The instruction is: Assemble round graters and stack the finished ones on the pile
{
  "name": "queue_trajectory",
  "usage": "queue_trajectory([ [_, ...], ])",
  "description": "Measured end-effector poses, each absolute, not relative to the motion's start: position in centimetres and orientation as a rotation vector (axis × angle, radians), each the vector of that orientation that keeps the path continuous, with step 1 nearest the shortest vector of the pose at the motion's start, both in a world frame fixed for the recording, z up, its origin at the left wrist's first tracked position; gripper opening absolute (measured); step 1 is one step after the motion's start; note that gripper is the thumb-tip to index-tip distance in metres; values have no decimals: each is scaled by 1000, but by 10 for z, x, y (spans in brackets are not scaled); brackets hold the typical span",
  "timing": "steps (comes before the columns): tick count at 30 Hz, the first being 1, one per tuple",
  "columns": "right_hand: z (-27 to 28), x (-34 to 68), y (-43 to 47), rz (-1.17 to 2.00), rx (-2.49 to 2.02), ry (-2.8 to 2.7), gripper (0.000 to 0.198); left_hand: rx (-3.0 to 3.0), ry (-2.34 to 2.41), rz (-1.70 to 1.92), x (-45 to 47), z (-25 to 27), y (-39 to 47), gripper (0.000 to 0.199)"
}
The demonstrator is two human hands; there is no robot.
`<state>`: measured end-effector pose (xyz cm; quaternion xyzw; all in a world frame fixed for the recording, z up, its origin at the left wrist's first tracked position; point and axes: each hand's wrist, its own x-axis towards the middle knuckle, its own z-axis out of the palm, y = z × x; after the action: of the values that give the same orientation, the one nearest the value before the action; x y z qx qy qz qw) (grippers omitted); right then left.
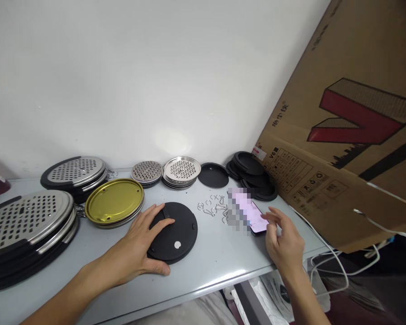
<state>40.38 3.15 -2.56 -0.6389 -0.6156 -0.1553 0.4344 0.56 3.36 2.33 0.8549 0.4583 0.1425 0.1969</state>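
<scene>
Tabletop [219,266] before you carries a round black disc [186,232] near its front edge, a white spot [177,244] showing on its upper face. Your left hand [144,246] lies over the disc's left side, fingers spread and unclenched, thumb by the near rim. Your right hand [284,239] is half curled beside the near end of a phone [252,211]; whether it pinches anything or touches the screen cannot be made out. Metal rings and clips [221,206] lie scattered between disc and phone. Farther back, a gold lid [117,201], stacked graters [182,170] and black covers [249,163] lie before the white wall [155,81].
</scene>
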Motion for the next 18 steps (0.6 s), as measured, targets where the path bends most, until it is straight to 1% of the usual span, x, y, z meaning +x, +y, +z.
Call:
queue_trajectory([
  [2, -25, 402, 28, -475, -1571, -1421, 29, 2391, 1285, 412, 6, 23, 34, 87],
  [4, -24, 403, 24, -501, -1558, -1397, 26, 2396, 1284, 420, 6, 23, 34, 87],
  [12, -28, 409, 10, -436, -1579, -1483, 24, 2388, 1298, 390, 5, 27, 33, 84],
  [18, -28, 407, 12, -385, -1515, -1500, 23, 2395, 1280, 395, 4, 26, 34, 83],
])
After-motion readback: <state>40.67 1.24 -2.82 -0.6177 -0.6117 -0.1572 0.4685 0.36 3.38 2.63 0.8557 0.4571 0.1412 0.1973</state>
